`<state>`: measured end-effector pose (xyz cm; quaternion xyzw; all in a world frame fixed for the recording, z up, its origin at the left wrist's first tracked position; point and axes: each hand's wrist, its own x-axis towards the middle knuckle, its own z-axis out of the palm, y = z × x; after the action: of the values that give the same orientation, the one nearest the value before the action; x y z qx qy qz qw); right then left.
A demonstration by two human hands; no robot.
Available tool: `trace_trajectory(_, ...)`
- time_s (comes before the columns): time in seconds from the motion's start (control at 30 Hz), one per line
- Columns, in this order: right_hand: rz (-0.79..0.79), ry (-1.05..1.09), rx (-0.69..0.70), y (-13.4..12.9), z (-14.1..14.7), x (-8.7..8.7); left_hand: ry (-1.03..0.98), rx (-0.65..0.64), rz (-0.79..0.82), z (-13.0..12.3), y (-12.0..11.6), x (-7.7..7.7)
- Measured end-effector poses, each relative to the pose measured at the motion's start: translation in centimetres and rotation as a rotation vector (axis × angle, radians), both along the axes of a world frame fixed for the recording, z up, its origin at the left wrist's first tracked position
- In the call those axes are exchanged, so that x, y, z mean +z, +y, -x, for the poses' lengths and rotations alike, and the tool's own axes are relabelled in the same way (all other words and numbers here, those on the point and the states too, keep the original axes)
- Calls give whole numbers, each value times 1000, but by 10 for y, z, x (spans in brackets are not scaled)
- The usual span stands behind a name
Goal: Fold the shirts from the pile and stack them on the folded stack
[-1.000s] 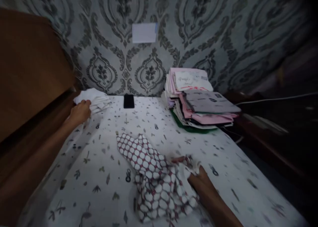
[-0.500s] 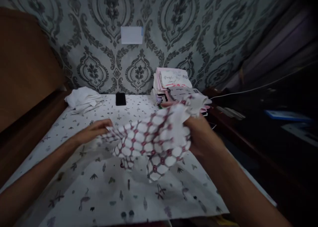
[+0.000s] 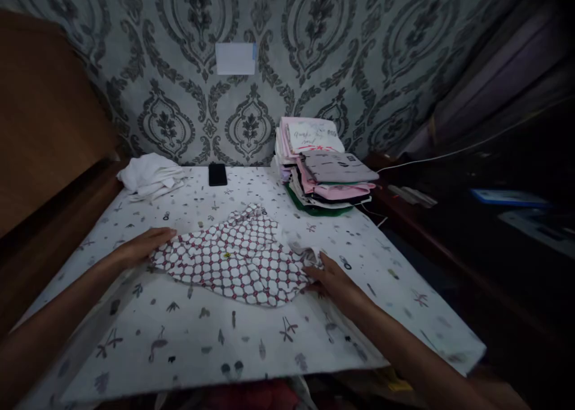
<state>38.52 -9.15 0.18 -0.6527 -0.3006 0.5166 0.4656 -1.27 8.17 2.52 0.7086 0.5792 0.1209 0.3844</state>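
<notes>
A white cloth garment [image 3: 242,257] with a red and grey lattice pattern lies spread on the patterned white sheet [image 3: 197,344], with a small yellow mark near its middle. My left hand [image 3: 146,245] is at the garment's left corner, its fingers together on the edge. At the right end, my right hand [image 3: 330,278] pinches the garment's edge between thumb and fingers, beside a bunched greyish-white part.
Behind on the right stands a stack of folded clothes [image 3: 336,167]. A black phone [image 3: 218,175] and a crumpled white cloth [image 3: 150,176] lie at the back left. A wooden panel [image 3: 49,123] borders the left side; dark furniture stands on the right.
The patterned garment has come down from the air and now lies flatter on the sheet. My right hand has moved down and left from near the stack; my left hand has shifted slightly left.
</notes>
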Motion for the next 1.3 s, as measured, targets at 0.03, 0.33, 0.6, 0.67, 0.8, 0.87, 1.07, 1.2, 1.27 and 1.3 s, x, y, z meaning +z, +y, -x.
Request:
trace_trajectory(0.03,-8,-136,18,0,-6,1,7,-27,0,0,-1,1)
trace_trajectory(0.33,-312,-1081,531,94,-4,24,237,-159,-181,-20,11,-8)
trace_trajectory(0.6,-227,-1201,631,197,45,5,-61,-180,25,-14,7,5)
trace_trajectory(0.67,-283,-1198,646,201,40,2,-91,-167,28,-12,15,12)
trace_trajectory(0.8,-328,-1257,418,212,23,12,-35,-216,-111,-12,57,29)
trace_trajectory(0.87,-335,-1284,259,225,16,23,50,-215,-241,-14,83,35)
trace_trajectory(1.07,-353,-1284,92,245,4,27,396,-146,-670,-47,111,26)
trace_trajectory(1.2,-484,-1253,371,205,9,10,326,-597,-724,-92,86,6)
trace_trajectory(1.27,-560,-1238,557,172,13,5,351,-784,-689,-111,73,0)
trace_trajectory(1.3,-580,-1238,638,156,15,4,382,-836,-665,-118,68,-1)
